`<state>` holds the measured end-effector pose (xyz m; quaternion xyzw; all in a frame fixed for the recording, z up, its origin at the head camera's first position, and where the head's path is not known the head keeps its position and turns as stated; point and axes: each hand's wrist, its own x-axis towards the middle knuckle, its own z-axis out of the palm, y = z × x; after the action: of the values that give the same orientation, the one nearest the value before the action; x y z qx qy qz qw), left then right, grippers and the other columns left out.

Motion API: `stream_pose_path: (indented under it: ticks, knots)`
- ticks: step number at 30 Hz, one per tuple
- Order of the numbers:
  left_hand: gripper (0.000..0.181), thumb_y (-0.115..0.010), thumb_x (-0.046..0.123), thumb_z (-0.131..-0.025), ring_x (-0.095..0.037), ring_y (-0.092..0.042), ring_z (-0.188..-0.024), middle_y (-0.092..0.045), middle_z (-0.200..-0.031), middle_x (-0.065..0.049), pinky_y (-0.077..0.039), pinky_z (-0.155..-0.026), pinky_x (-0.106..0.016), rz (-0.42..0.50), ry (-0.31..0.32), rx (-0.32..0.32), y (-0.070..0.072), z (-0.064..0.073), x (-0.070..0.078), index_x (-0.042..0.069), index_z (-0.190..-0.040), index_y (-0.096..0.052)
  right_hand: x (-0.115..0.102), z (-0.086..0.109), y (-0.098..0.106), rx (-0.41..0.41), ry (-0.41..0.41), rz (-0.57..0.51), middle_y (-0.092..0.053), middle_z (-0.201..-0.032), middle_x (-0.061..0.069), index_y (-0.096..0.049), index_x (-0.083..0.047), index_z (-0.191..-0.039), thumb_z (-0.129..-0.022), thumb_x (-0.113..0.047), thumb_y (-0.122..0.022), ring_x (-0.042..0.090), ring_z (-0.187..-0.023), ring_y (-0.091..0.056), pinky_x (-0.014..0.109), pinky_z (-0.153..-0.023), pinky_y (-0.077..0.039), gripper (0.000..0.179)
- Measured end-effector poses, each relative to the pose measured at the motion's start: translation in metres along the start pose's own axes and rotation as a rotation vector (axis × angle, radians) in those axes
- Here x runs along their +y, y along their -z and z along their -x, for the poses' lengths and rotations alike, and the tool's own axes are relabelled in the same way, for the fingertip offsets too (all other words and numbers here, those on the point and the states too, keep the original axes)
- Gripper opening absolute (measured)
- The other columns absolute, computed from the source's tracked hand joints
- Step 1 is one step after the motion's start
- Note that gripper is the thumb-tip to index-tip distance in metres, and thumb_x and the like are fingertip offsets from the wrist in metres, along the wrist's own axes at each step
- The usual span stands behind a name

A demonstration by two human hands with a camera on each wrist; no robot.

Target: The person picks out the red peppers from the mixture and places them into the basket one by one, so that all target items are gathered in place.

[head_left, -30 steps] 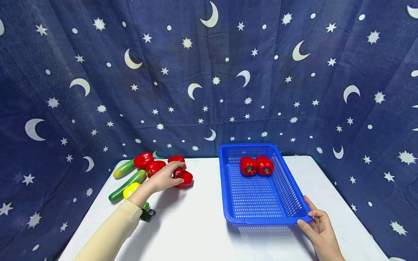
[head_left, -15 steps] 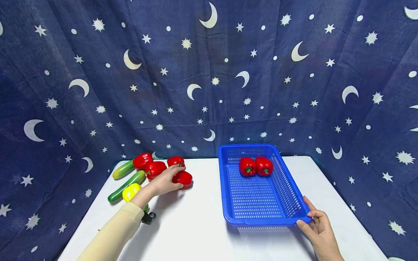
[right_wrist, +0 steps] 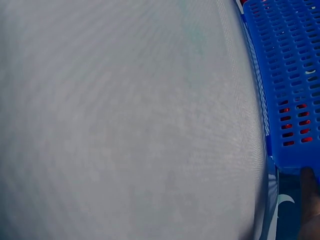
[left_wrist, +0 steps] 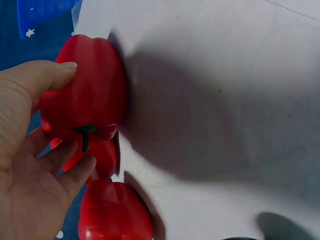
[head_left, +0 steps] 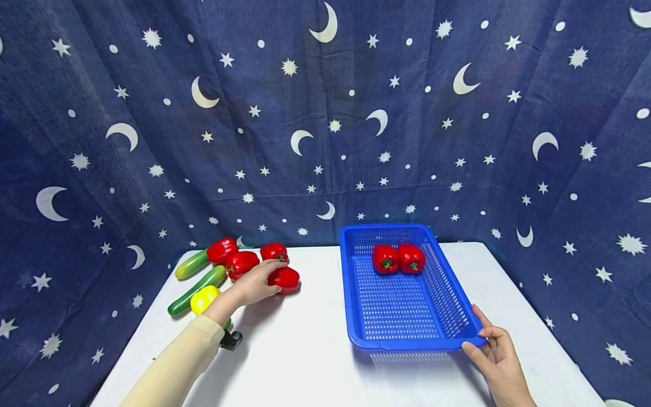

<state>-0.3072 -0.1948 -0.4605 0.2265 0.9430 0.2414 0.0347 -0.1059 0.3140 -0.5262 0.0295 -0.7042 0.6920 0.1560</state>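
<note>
At the left of the head view my left hand (head_left: 256, 284) grips a red bell pepper (head_left: 286, 279) lying on the white table. Its thumb lies along the pepper's side in the left wrist view, and the other fingers curl near the green stem (left_wrist: 85, 137). My right hand (head_left: 500, 359) pinches the near right corner of a blue plastic basket (head_left: 399, 311), thumb on the rim. Two red bell peppers (head_left: 411, 259) sit side by side at the basket's far end. In the right wrist view only a dark finger (right_wrist: 309, 200) shows below the basket's slotted wall.
Around the left hand lie more red bell peppers (head_left: 243, 264), a yellow pepper (head_left: 204, 298), a green cucumber (head_left: 195, 291) and a yellow-green one (head_left: 192, 264). A dark blue curtain (head_left: 325, 141) with moons and stars stands behind the white table (head_left: 305, 350).
My left hand has settled lower around the red bell pepper, its fingers drawn closer to it. The right hand and the basket have stayed in place.
</note>
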Motion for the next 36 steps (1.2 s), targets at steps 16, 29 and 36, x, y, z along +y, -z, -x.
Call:
stream_pose_path:
  ticks: [16, 29, 36]
  knots:
    - [0.068, -0.09, 0.023, -0.078, -0.03, -0.054, -0.12, -0.057, -0.133, -0.012, -0.052, -0.098, -0.054, -0.065, 0.101, -0.006, 0.001, 0.004, 0.012, 0.012, -0.138, -0.059, 0.001, -0.001, 0.0, -0.006, 0.022, -0.034, -0.026, -0.167, 0.004, -0.037, -0.005, -0.122, -0.098, 0.009, -0.06, -0.004, -0.13, -0.046, 0.012, -0.099, -0.044, 0.036]
    - [0.086, -0.084, 0.04, -0.083, -0.034, -0.052, -0.126, -0.048, -0.145, -0.014, -0.048, -0.103, -0.057, -0.103, 0.094, -0.029, 0.002, 0.009, 0.021, 0.015, -0.155, -0.044, -0.001, 0.001, -0.001, -0.001, 0.013, -0.032, -0.026, -0.167, 0.004, -0.037, -0.006, -0.122, -0.099, 0.007, -0.06, -0.004, -0.129, -0.046, 0.012, -0.098, -0.044, 0.035]
    - [0.064, -0.067, 0.016, -0.092, -0.032, -0.046, -0.137, -0.045, -0.154, -0.015, -0.032, -0.116, -0.057, 0.049, -0.001, -0.11, 0.005, 0.006, 0.012, 0.008, -0.152, -0.047, 0.0, 0.0, -0.001, 0.001, 0.024, -0.04, -0.028, -0.167, 0.003, -0.038, -0.007, -0.122, -0.098, 0.009, -0.059, -0.004, -0.129, -0.047, 0.012, -0.099, -0.044, 0.035]
